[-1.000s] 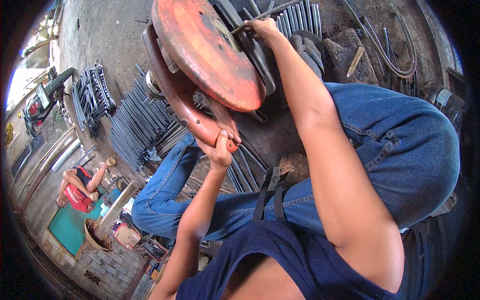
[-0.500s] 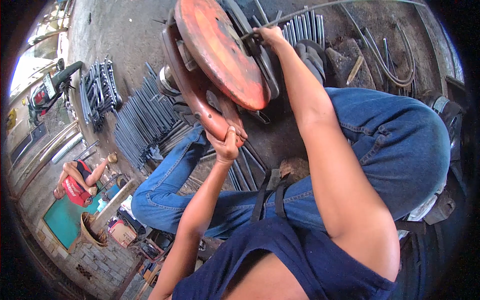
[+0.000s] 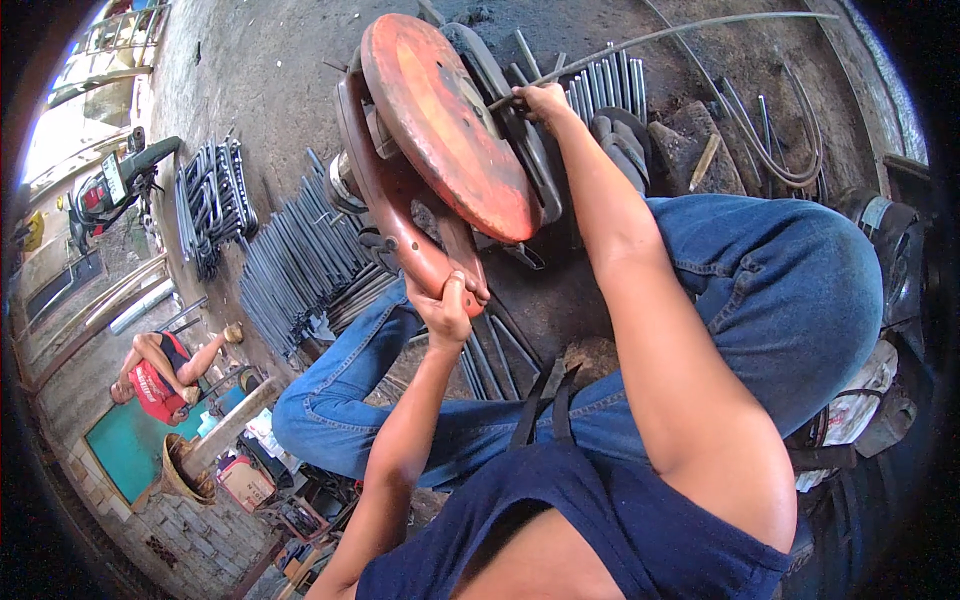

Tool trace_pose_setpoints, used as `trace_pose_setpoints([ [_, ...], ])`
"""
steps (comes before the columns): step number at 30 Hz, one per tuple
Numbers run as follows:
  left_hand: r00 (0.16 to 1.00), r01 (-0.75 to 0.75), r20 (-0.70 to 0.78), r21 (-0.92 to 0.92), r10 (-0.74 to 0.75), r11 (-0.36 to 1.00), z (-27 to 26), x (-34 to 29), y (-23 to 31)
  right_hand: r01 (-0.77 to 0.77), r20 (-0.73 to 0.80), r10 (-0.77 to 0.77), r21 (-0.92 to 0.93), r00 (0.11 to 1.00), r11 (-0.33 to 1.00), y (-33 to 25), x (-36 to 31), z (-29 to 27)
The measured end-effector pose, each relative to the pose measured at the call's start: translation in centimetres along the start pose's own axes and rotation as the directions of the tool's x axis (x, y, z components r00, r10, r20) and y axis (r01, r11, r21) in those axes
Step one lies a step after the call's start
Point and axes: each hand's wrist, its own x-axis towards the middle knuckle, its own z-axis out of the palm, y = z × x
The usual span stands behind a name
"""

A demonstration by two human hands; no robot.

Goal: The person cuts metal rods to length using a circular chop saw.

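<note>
Sat above a grey, dark-smudged floor (image 3: 270, 90) in a workshop, legs in blue jeans (image 3: 790, 310) bent out toward 3 and 8 o'clock. Gripped the rounded end of a red-brown lever (image 3: 418, 252) with the left hand (image 3: 443, 312), just to the 9 o'clock side of the view's middle, fingers clamped around it. Reached toward 12 o'clock with the right hand (image 3: 543, 103), fingers closed around a thin metal rod (image 3: 650, 38) near its inner end. Held that end close to the middle of an orange-red disc (image 3: 450, 130), unable to tell whether touching, with the rod's longer part curving away between 1 and 2 o'clock. Saw the disc tilted at 12 o'clock, between the lever and a dark flat plate (image 3: 510, 120).

Had shiny rods (image 3: 612, 85) lined up at 1 o'clock, just beside the right hand, then a pale wooden stick (image 3: 705, 163) on a dark slab (image 3: 688, 135) at 2 o'clock. Saw rows of dark rods (image 3: 305, 245) at 10 o'clock, with bent metal pieces (image 3: 215, 190) and a motorcycle (image 3: 115, 185) farther out. Noticed a co-worker (image 3: 155, 388) in red between 8 and 9 o'clock, near a woven basket (image 3: 176, 470).
</note>
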Motion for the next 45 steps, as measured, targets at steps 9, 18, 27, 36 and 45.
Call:
trace_pose_setpoints([
  [9, 0.993, -0.054, 0.108, 0.017, 0.052, 0.998, -0.4, 0.2, -0.6, -0.016, 0.010, 0.016, 0.006, 1.000, 1.000, -0.9, -1.4, -0.3],
  [18, 0.992, -0.096, 0.081, 0.036, 0.093, 0.995, -0.1, -0.1, -3.0, 0.012, 0.030, -0.012, 0.016, 0.999, 1.000, 0.0, 0.3, 0.3],
  [27, 0.987, -0.135, 0.094, 0.058, 0.129, 0.989, 0.3, -0.1, -2.3, -0.022, -0.023, 0.020, -0.064, 1.000, 0.998, -0.8, -0.7, 0.1],
  [36, 0.994, -0.103, 0.023, 0.008, 0.103, 0.995, 0.7, -0.4, -1.8, -0.030, -0.010, 0.030, -0.042, 1.000, 0.999, -0.6, -0.1, 0.2],
  [45, 0.999, -0.037, 0.021, -0.108, 0.040, 0.993, 0.1, 0.9, 4.2, -0.068, -0.022, 0.092, 0.512, 0.996, 0.856, 1.3, -3.8, -1.8],
])
